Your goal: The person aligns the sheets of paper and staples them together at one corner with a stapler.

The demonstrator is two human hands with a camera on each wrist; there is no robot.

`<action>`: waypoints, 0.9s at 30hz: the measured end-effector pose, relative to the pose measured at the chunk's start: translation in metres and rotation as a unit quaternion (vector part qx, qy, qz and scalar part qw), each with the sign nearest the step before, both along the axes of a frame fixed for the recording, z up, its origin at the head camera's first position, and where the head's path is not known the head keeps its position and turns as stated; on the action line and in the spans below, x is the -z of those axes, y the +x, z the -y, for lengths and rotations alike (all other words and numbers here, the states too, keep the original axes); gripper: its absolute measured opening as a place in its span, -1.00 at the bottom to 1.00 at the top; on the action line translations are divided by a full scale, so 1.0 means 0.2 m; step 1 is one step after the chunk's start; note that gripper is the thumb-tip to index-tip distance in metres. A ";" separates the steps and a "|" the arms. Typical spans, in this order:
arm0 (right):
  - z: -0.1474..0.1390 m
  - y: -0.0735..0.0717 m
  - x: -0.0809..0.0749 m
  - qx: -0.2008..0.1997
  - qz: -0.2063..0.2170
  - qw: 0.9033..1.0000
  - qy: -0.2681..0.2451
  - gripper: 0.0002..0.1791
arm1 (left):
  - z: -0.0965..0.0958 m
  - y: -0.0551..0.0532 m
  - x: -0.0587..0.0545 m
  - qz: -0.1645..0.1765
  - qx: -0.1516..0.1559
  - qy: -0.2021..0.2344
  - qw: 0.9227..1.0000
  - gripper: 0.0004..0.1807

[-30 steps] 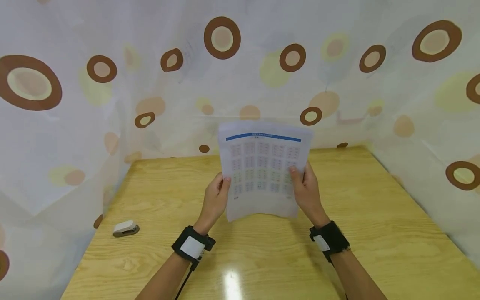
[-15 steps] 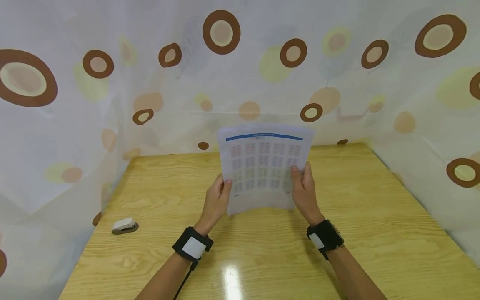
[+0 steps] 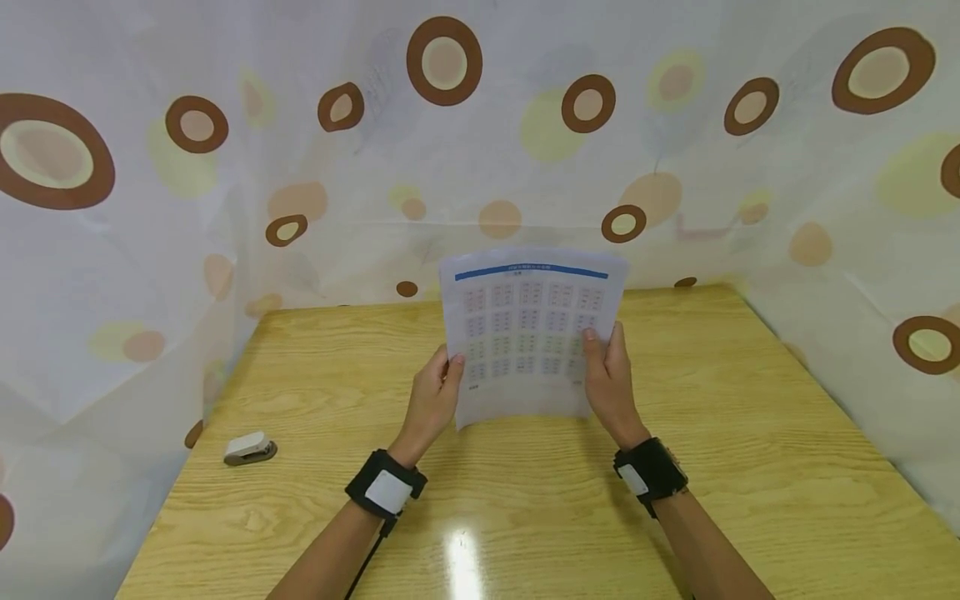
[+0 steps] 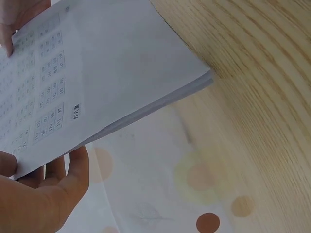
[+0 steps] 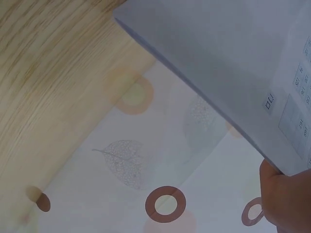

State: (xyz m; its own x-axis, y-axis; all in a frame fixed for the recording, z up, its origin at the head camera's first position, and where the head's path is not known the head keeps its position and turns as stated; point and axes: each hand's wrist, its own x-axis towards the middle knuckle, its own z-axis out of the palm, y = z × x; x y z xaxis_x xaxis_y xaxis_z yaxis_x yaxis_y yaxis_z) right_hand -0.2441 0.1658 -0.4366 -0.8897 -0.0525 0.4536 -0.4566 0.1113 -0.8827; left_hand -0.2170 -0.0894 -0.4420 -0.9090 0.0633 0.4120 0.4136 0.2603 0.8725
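Note:
A stack of printed paper sheets (image 3: 528, 333) is held up above the table, tilted toward the head camera and slightly bowed. Its top sheet carries a blue bar and a grid of small printed blocks. My left hand (image 3: 435, 392) grips the left edge, thumb on the front and fingers behind. On the opposite edge my right hand (image 3: 612, 383) pinches the stack the same way, its thumb lying on the print. In the left wrist view the layered edge of the paper stack (image 4: 146, 109) shows several sheets together. The right wrist view shows the sheets' lower corner (image 5: 146, 29).
A small white and grey stapler (image 3: 251, 448) lies on the wooden table (image 3: 337, 367) at the left. A white sheet with brown rings and pale dots (image 3: 510, 167) hangs behind and along both sides. Black bands with a cable are strapped round the wrists.
The head view has tipped down slightly, then steadied. The paper stack's lower edge has come up a little, and both hands keep their grip at its sides.

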 end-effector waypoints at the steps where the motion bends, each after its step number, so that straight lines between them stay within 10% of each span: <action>1: 0.00 0.00 0.00 -0.002 -0.002 1.000 0.000 -0.59 | 0.00 0.00 0.00 -0.001 -0.003 -0.006 1.000 -0.65; 27: -0.01 0.00 0.02 0.012 0.008 0.999 0.048 -0.58 | 0.01 -0.03 0.03 -0.016 -0.032 -0.050 0.998 -0.71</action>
State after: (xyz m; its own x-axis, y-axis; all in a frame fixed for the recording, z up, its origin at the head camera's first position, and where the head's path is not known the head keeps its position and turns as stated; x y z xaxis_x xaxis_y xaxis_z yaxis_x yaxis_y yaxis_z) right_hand -0.2450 0.1681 -0.4401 -0.8986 -0.0736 0.4325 -0.4380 0.2070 -0.8748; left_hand -0.2235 -0.0915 -0.4484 -0.8989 0.0484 0.4355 0.4209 0.3713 0.8276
